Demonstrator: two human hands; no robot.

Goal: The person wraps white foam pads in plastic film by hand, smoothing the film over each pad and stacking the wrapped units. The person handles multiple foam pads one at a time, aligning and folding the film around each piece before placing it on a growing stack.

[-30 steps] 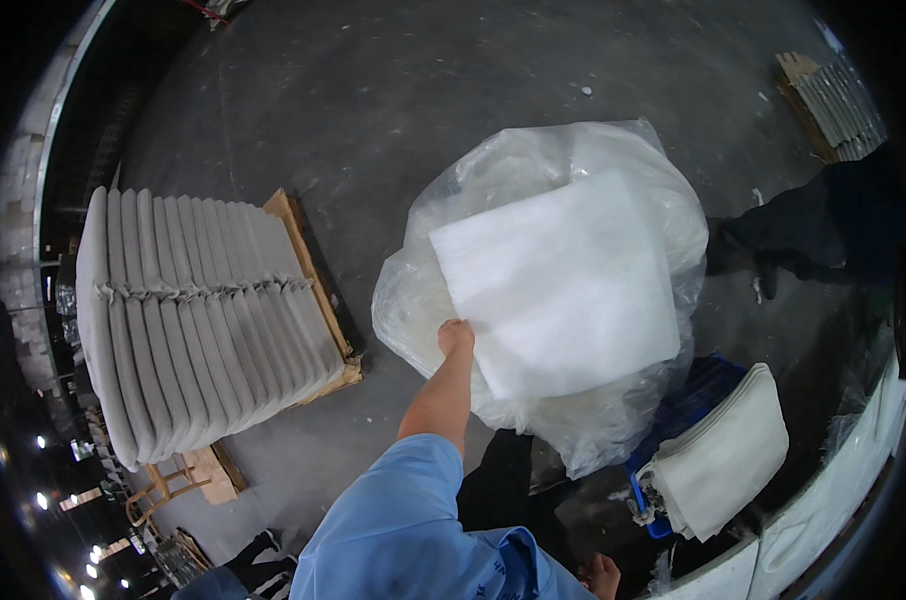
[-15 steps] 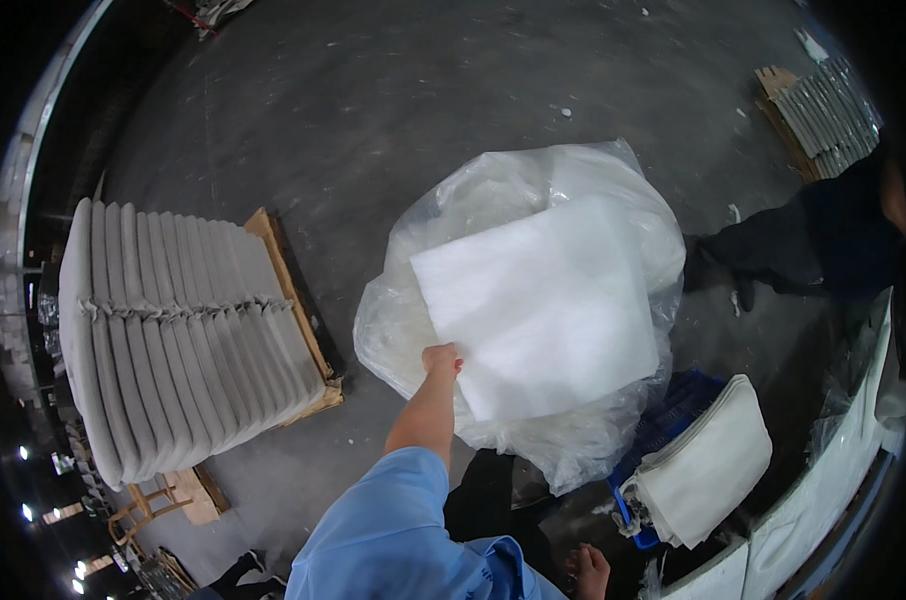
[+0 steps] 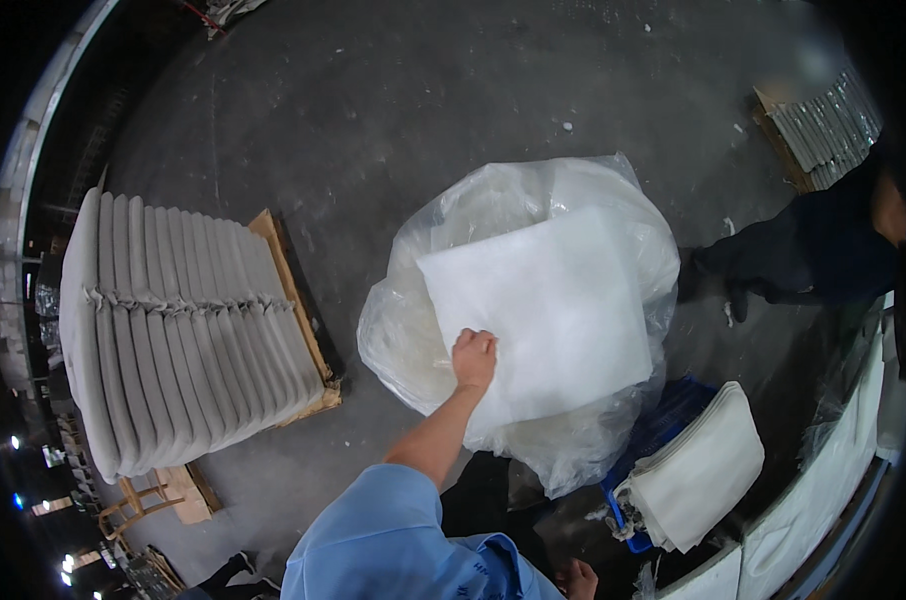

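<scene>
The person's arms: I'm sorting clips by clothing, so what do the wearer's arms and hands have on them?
The left hand is bare, with no glove, ring or watch showing. The forearm is bare too; a loose light-blue short sleeve covers the upper arm. The right hand shows only partly at the lower edge, also ungloved, beside the same light-blue garment. No markings are visible on the fabric.

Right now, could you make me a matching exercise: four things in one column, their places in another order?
1. white sheet
2. grey cushions
3. clear bag
4. folded cloths

a. stacked on a pallet, far left
b. on a blue crate, lower right
c. gripped by the left hand
d. around and under the sheet

Pairs: 1-c, 2-a, 3-d, 4-b
</scene>
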